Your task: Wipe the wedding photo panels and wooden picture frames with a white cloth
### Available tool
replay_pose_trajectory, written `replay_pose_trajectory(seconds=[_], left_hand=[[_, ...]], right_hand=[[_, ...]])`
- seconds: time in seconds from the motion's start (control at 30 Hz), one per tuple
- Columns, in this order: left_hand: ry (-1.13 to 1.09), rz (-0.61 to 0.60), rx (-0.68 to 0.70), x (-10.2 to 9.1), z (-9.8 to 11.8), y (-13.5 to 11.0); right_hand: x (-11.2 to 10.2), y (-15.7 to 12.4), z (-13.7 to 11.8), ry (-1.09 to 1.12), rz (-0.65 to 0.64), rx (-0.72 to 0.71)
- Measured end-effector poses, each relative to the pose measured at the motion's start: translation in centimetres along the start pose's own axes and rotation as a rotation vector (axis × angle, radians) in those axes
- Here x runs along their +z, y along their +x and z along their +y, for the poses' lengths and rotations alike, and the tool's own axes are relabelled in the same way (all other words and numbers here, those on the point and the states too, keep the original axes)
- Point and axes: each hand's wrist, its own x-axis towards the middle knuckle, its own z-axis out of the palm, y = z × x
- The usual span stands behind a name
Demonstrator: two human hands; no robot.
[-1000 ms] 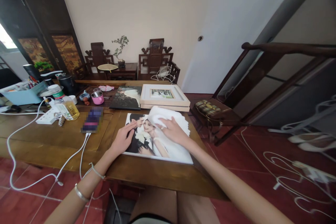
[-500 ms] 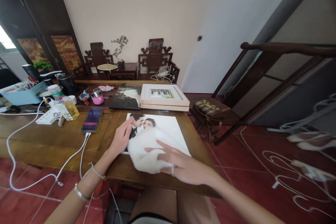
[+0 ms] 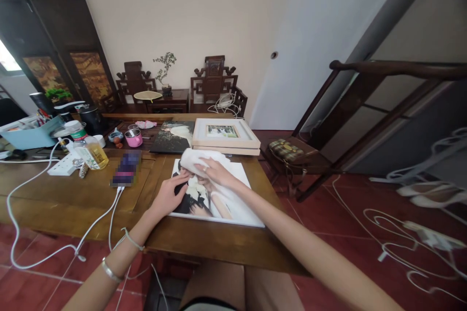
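A white-edged wedding photo panel [image 3: 199, 195] lies flat on the wooden table in front of me. My left hand [image 3: 170, 194] rests on its left side with the fingers stretched over the dark suit in the picture. A white cloth [image 3: 192, 156] is bunched under my right hand [image 3: 217, 173], which grips and presses it on the panel's far part. The cloth covers the upper part of the picture, and my right forearm crosses above the panel's right half.
Behind the panel lie a framed photo [image 3: 226, 131] and a dark photo panel [image 3: 170, 138]. Leftward are a phone [image 3: 126, 167] with white cables, a bottle [image 3: 91, 153], a power strip [image 3: 63, 164] and a pink cup [image 3: 134, 139]. A wooden chair [image 3: 321, 155] bearing a bag stands right.
My right hand has moved the white cloth from the panel's near edge to its far edge, uncovering the lower picture. My left hand has shifted slightly nearer me, still on the panel's left side.
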Motion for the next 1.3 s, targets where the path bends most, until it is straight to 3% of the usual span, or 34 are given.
replay_pose_trajectory(seconds=[0.13, 0.3, 0.57, 0.7, 0.8, 0.93, 1.03, 1.17, 1.3], left_hand=[[-0.01, -0.012, -0.001, -0.1, 0.1, 0.0], [-0.024, -0.011, -0.007, -0.3, 0.0, -0.1], [-0.016, -0.009, -0.012, -0.3, 0.1, -0.1], [-0.004, -0.02, -0.031, -0.2, 0.2, -0.1], [0.0, -0.015, -0.036, -0.1, 0.0, -0.1], [0.001, -0.012, -0.032, 0.1, -0.1, -0.2], [0.004, -0.014, -0.027, 0.0, 0.0, -0.2], [0.007, -0.018, -0.026, -0.1, 0.2, -0.1], [0.009, -0.037, -0.033, -0.2, 0.4, 0.0]], right_hand=[[1.8, 3.3, -1.6, 0.038, -0.019, 0.006], [1.3, 2.6, -0.9, 0.034, -0.04, 0.012], [-5.8, -2.9, 4.7, -0.093, 0.147, 0.121], [-5.9, -6.5, 6.4, -0.167, 0.197, 0.213], [-4.4, -10.4, 5.6, -0.255, 0.116, 0.224], [-3.0, -15.7, 1.8, -0.271, -0.078, 0.17], [-2.8, -17.7, -0.4, -0.266, -0.217, 0.132], [-3.2, -16.6, 0.2, -0.258, -0.186, 0.179], [-4.2, -12.3, 2.6, -0.242, -0.047, 0.225]])
